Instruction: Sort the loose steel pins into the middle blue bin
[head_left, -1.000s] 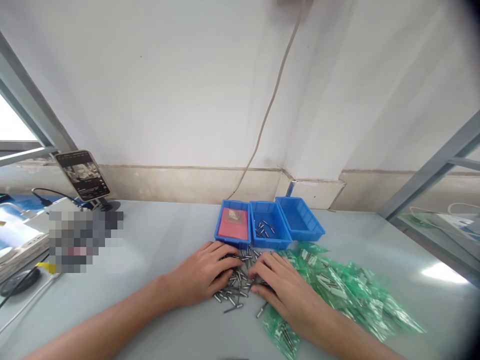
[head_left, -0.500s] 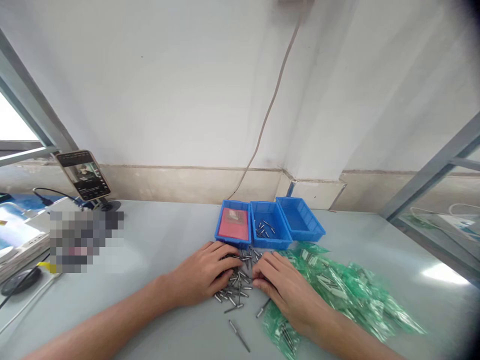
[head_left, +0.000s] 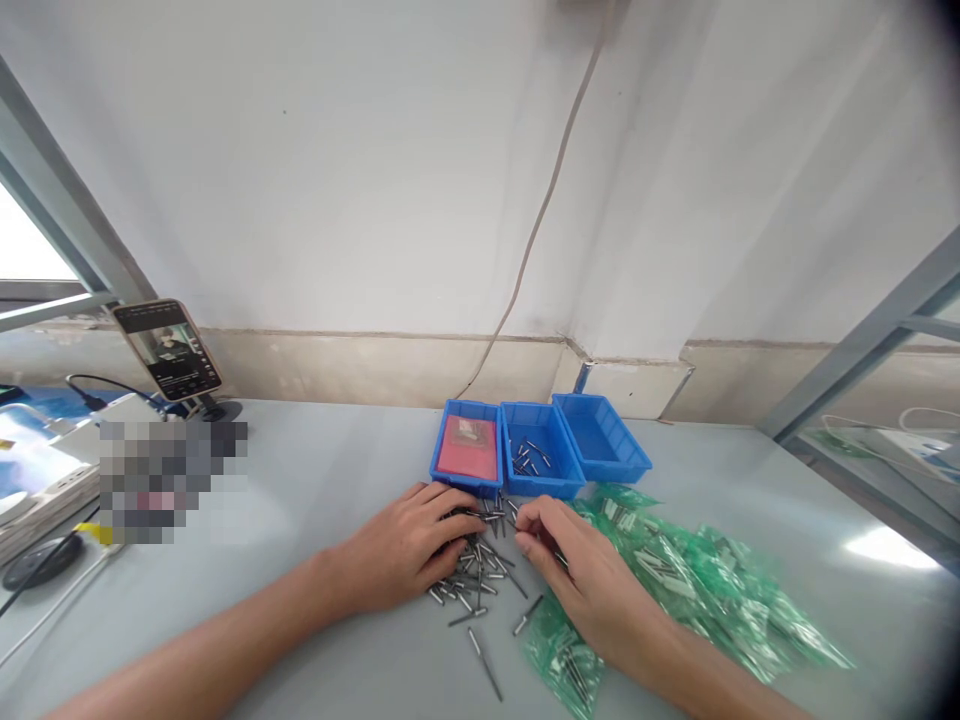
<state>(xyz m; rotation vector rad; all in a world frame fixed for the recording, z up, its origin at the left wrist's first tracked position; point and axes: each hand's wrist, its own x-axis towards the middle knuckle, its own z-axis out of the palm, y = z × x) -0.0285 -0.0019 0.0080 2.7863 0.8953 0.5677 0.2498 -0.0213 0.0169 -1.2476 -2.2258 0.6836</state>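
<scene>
On the grey table lies a loose pile of slim metal pins (head_left: 480,572), each with a thicker end. My left hand (head_left: 420,540) rests at the pile's left side, its fingers apart and curved over the pins; what lies beneath them is hidden. Just right of the pile, my right hand (head_left: 577,565) is closed, thumb near the fingertips. Part of a pin shows between its thumb and fingers. Two single pins lie nearer me, one pin (head_left: 485,663) in front of the pile and another pin (head_left: 528,615) by the right hand.
Behind the hands stand a blue bin (head_left: 501,490) with a pink sheet and small bag, a blue bin (head_left: 551,489) with several pins, and an empty blue bin (head_left: 611,470). Green plastic bags (head_left: 697,580) of pins lie right. A phone (head_left: 169,350) on a stand is left.
My right hand has shifted slightly right, away from the pile, its fingertips drawing back. The single pin in front has moved slightly right. My left hand stays in place.
</scene>
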